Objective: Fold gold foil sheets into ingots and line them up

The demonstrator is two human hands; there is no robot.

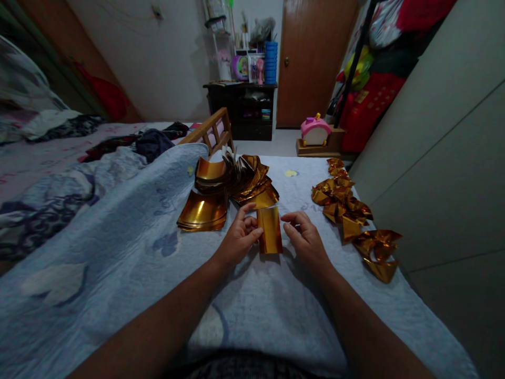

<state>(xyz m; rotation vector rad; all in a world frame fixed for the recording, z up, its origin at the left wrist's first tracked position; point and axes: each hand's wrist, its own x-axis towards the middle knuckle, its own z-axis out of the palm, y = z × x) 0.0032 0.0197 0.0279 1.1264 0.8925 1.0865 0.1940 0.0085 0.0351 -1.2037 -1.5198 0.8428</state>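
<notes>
A shiny gold paper sheet [270,230], narrow and seemingly folded lengthwise, is held upright over the bed by my left hand [243,231]. The left thumb lies on its near face, with the fingers behind its left edge. Just off the sheet's right edge is my right hand [303,235], thumb and forefinger apart and nothing visible between them. Beyond my left hand lie fanned piles of flat gold sheets [205,210]. To the right, a row of folded gold paper pieces [343,202] rests along the bed's edge.
A pale blue quilt [158,273] covers the bed, its left side heaped up. A wooden rail [213,129] stands at the far left corner. Light cabinet doors [442,173] rise along the right side. Past the bed's end are a dark cabinet [240,113] and a pink toy [315,130].
</notes>
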